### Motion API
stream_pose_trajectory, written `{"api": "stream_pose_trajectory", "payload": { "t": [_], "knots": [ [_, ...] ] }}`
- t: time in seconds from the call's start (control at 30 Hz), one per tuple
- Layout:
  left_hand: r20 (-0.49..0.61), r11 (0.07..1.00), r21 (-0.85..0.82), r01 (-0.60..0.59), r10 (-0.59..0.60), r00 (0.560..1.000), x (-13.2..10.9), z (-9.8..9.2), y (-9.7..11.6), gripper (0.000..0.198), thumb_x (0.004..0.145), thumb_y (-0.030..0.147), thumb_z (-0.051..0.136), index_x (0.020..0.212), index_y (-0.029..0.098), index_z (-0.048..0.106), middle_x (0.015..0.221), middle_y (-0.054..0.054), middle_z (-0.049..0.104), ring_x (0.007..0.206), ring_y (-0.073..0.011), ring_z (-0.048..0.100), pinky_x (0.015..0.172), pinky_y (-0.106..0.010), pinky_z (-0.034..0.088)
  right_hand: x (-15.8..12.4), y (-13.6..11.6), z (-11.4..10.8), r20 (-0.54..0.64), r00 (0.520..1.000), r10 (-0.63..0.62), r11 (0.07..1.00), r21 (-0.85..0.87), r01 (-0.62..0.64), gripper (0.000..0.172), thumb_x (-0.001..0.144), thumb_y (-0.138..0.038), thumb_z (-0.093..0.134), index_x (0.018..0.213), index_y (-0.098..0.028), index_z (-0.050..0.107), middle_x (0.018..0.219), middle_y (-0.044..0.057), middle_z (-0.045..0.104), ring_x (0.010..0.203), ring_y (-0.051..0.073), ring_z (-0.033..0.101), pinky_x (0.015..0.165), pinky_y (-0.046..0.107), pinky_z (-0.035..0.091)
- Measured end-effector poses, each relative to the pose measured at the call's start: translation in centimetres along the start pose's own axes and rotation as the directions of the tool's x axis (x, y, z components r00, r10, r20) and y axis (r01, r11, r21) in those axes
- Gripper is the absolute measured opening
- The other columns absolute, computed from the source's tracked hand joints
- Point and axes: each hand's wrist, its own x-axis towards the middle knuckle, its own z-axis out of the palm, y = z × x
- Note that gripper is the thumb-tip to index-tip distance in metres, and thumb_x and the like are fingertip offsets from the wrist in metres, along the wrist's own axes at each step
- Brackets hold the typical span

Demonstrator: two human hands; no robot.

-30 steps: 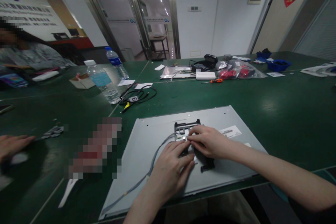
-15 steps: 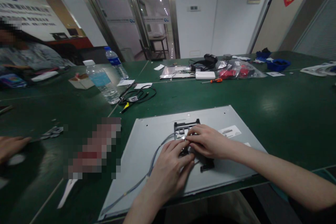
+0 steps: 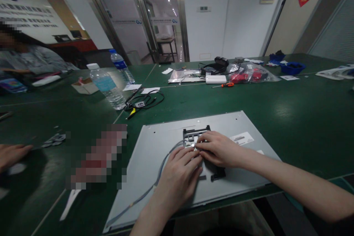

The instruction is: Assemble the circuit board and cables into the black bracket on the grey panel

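Observation:
A flat, light grey metal panel (image 3: pixel 229 184) lies on the table in front of me, with white labels on it. Fixed or resting at its middle is a black plastic bracket (image 3: pixel 197 130), partly covered by my hands. From there a grey cable (image 3: pixel 163 167) curves down to the panel's near left corner. My left hand (image 3: pixel 181 171) has its fingers bent and pressed together at the bracket. Touching it from the right, my right hand (image 3: pixel 217 149) curls its fingers over the bracket. Whatever small part lies under the fingertips is hidden.
To the left stand two water bottles (image 3: pixel 106 86) near a black cable coil (image 3: pixel 146 101). An orange screwdriver (image 3: pixel 227 85), a white box (image 3: pixel 216 79) and a plastic bag (image 3: pixel 254 73) lie farther back. Another person's hand (image 3: pixel 13 155) rests at left.
My left hand has shifted slightly down and left, and its thumb has drawn back, showing more of the bracket's lower part. My right hand stays nearly in place.

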Motion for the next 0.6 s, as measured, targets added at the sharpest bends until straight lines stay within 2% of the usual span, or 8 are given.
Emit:
{"api": "stream_pose_trajectory", "payload": {
  "t": [0.37, 0.6],
  "knots": [
    [-0.006, 0.999, -0.019, 0.027, -0.028, 1.0, 0.01, 0.35, -0.12, 0.021, 0.088, 0.017, 0.056, 0.107, 0.019, 0.063, 0.113, -0.007, 0.067, 0.109, -0.026, 0.058, 0.097, -0.05, 0.045, -0.08, 0.13, 0.09, 0.001, 1.0, -0.01, 1.0, -0.005, 0.01, 0.023, 0.094, -0.019, 0.051, 0.112, -0.016, 0.064, 0.111, 0.012, 0.063, 0.103, 0.022, 0.055, 0.089, 0.038, 0.046],
    [-0.008, 1.0, -0.014, -0.009, 0.009, 1.0, 0.06, 0.05, -0.07, 0.017, 0.09, 0.018, 0.055, 0.102, 0.02, 0.067, 0.116, -0.009, 0.066, 0.111, -0.0264, 0.059, 0.098, -0.053, 0.045, -0.01, 0.0, -0.01, -0.003, 1.0, -0.001, 1.0, -0.01, 0.001, 0.023, 0.095, -0.02, 0.05, 0.113, -0.016, 0.063, 0.111, 0.011, 0.063, 0.102, 0.022, 0.055, 0.089, 0.038, 0.047]
  ]
}}
